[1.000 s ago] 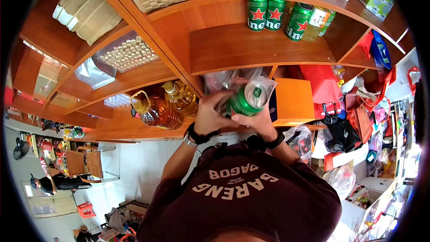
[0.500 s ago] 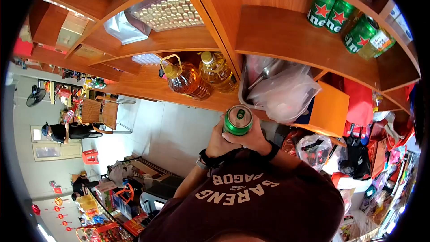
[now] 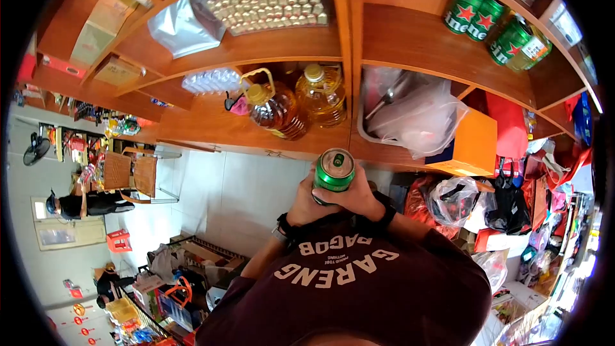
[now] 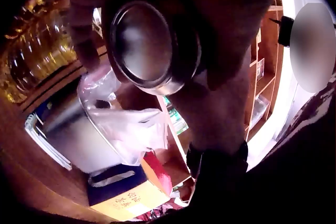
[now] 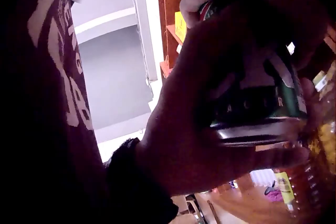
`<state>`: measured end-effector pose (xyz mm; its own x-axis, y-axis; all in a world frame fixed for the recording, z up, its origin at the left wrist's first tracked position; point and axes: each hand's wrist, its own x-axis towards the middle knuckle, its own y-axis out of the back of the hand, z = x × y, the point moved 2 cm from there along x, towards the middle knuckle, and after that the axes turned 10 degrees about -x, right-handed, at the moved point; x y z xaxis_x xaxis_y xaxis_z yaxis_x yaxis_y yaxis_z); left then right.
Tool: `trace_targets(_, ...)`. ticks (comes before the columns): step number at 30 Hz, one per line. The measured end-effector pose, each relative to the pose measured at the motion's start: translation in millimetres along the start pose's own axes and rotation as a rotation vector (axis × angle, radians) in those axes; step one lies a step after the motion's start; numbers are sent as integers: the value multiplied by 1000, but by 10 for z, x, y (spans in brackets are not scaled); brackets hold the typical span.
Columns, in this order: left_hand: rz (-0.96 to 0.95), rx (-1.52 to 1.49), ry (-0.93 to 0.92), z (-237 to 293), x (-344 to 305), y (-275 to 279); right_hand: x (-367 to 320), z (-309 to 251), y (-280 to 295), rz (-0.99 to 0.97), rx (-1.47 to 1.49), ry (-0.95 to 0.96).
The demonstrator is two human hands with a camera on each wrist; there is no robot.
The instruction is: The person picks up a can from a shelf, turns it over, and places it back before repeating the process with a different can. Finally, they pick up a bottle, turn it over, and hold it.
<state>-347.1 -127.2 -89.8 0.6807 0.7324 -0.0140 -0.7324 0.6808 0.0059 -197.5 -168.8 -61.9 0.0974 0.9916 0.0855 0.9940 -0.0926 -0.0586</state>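
Note:
A green can point(image 3: 334, 176) stands between both hands in front of the chest, its silver top with the tab facing up towards the head view. My left hand point(image 3: 303, 206) curls round its left side and my right hand point(image 3: 362, 197) round its right side. The can's round metal bottom point(image 4: 142, 48) shows in the left wrist view, where the hands are dark. White letters show on the can's side point(image 5: 262, 100) in the right wrist view, with part of the label hidden by fingers. Whether the tab is opened, I cannot tell.
Ahead are wooden shelves with two oil bottles point(image 3: 277, 112), a bin with plastic bags point(image 3: 416, 118), an orange box point(image 3: 475, 144) and several green cans point(image 3: 464, 9). At the far left, another person point(image 3: 86, 204) stands near chairs point(image 3: 144, 176). Bags hang at the right.
Both hands have brought the can back from the shelf front towards the chest, and it now stands more upright. The head view has turned left, showing more floor.

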Motion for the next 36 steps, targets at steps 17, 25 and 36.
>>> trace_targets(17,192,-36,-68,73,-1344,1497,345,106,-1905,-486,197,69)
trace_targets(25,419,-96,-71,81,-1800,1950,426,72,-2782,-463,175,-6)
trace_targets(36,557,-200,-70,179,-1856,2415,889,190,-3272,-580,124,52)
